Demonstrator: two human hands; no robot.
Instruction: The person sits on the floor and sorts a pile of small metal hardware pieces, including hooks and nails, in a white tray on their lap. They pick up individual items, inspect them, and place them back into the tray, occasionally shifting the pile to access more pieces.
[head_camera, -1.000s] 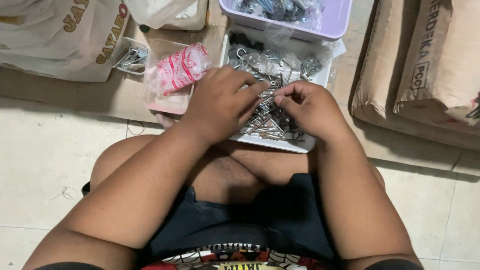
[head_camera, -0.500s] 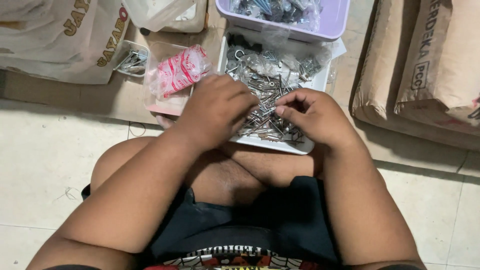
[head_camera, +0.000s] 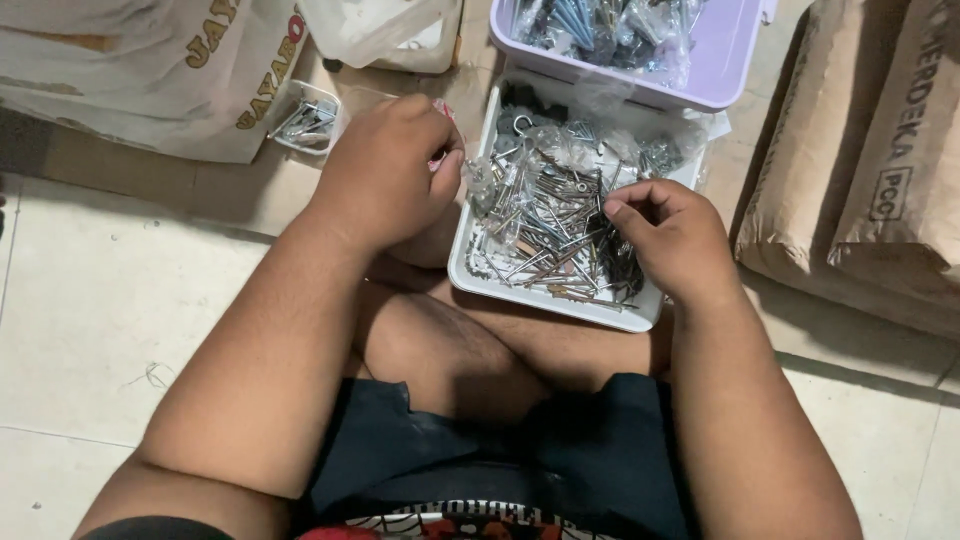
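A white tray full of loose nails, screws and hooks lies on the floor against my knees. My right hand hovers over the tray's right half, thumb and forefinger pinched together above the nails; anything between them is too small to see. My left hand is curled just left of the tray, its thumb next to a small clear bag of screws. A sliver of a pink packet shows under that hand; whether the hand grips it is hidden.
A lilac bin of bagged hardware stands behind the tray. A small clear box of nails and a large printed sack are at the back left. Brown paper sacks lean on the right. Pale floor tiles lie to my left.
My left hand has moved left off the nails to the tray's left edge, over the pink packet. My right hand has shifted slightly right but stays over the tray.
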